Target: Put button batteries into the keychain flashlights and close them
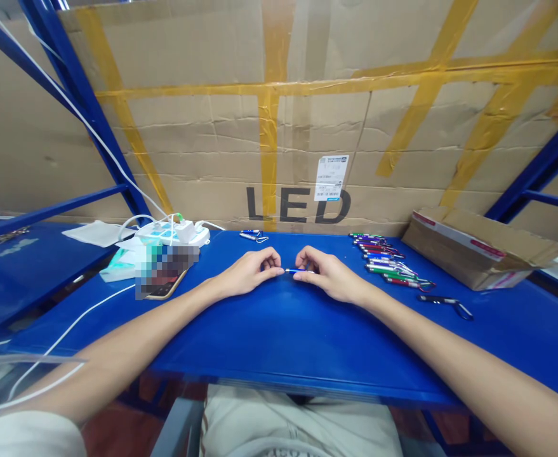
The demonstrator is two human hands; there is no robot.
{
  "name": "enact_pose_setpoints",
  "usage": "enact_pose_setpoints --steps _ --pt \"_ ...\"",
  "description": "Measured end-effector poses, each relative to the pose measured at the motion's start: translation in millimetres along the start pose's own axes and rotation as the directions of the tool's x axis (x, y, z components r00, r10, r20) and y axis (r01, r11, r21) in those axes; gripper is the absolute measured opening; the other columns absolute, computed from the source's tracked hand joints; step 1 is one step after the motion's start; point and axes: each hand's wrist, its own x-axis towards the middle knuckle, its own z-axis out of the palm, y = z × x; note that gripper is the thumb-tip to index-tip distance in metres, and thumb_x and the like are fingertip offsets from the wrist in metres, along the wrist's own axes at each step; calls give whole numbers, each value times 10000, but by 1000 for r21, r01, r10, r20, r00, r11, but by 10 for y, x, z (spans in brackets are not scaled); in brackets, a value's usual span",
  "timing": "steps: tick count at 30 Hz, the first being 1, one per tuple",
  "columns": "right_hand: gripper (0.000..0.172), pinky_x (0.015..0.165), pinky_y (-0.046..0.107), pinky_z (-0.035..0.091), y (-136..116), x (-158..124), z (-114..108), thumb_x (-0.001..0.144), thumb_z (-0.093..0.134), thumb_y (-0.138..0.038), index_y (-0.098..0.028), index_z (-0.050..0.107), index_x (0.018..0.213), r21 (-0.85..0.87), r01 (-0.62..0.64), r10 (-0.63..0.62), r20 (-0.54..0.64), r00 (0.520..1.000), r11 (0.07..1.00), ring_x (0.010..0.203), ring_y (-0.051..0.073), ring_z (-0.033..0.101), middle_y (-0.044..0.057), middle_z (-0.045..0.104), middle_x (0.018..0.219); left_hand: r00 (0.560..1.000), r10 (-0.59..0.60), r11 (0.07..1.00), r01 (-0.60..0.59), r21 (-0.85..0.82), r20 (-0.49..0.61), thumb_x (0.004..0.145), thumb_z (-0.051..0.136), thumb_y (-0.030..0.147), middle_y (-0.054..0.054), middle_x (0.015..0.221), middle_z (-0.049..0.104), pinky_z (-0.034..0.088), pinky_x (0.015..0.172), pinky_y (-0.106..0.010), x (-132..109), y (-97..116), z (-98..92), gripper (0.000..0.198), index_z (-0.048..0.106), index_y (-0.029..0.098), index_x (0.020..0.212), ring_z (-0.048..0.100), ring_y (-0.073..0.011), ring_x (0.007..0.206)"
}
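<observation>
Between my two hands, over the middle of the blue table, is a small blue cylinder with a silvery tip on its left end. My right hand pinches its right part between thumb and fingers. My left hand is closed, thumb and fingertips at the tip on the left; what it grips there is too small to make out. A row of small coloured cylinders with clips lies right of my hands. One black cylinder with a carabiner lies apart, nearer me. Two blue and silver ones lie behind my left hand.
An open cardboard box stands at the right. At the left are a white power strip with cables, a green-white packet and a phone, partly pixelated. A large taped cardboard sheet rises behind the table, between blue metal posts.
</observation>
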Motion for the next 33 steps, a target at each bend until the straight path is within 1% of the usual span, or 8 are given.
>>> enact_pose_setpoints --steps 6,11,13,16,19,23,29,33 --pt "303 801 323 479 -35 2 18 943 762 -478 -227 611 1023 63 3 -2 -16 1000 998 882 199 614 14 672 953 1000 9 998 -9 -64 3 1018 700 507 -19 922 723 503 768 -290 7 31 27 330 703 199 1138 662 -174 839" --pt "244 791 320 480 -55 -2 70 948 746 -429 -230 616 1002 45 7 -7 -19 1000 999 883 201 621 13 684 947 999 25 998 -23 -57 33 984 745 487 -14 891 724 493 731 -285 7 50 46 314 734 193 1093 646 -168 790" --pt "247 792 321 487 -41 -4 76 950 744 -434 -231 616 1011 55 2 -1 -16 1000 999 890 204 630 17 693 964 998 40 999 -39 -23 38 995 729 482 -15 891 729 486 721 -286 4 48 41 299 740 192 1066 640 -165 772" --pt "281 808 332 504 8 -5 47 961 733 -454 -234 626 1098 64 -16 16 1 1000 998 903 210 653 27 714 1005 999 53 996 -53 70 6 1040 666 484 -19 903 734 478 731 -293 -3 31 17 297 737 197 1065 639 -168 773" --pt "312 834 348 512 62 -4 -22 990 691 -485 -231 657 1167 24 -36 37 -11 999 999 931 226 679 42 747 1038 999 41 991 -37 132 -30 1054 638 500 -22 899 736 477 734 -299 -10 -2 -21 315 736 201 1065 643 -175 769" --pt "310 792 345 491 81 1 -94 1026 620 -499 -218 728 1098 -71 -57 56 -9 998 996 880 228 668 45 760 984 997 24 986 -12 165 -71 1054 630 501 -32 912 744 484 733 -305 -8 -39 -45 323 740 199 1077 649 -183 766" --pt "276 833 339 491 13 -1 -29 1075 536 -439 -218 682 995 -65 -37 37 -2 999 997 860 207 670 40 759 932 997 50 992 -43 123 -54 1056 650 474 -35 978 745 500 759 -301 -1 -36 7 328 719 210 1238 659 -183 814" --pt "262 802 329 501 11 -8 18 1071 547 -448 -225 674 1018 -40 -41 40 -12 999 998 840 200 664 34 750 921 993 115 973 -105 205 -36 1071 631 490 -43 990 724 496 794 -314 -2 -28 7 302 745 222 1150 652 -191 837"
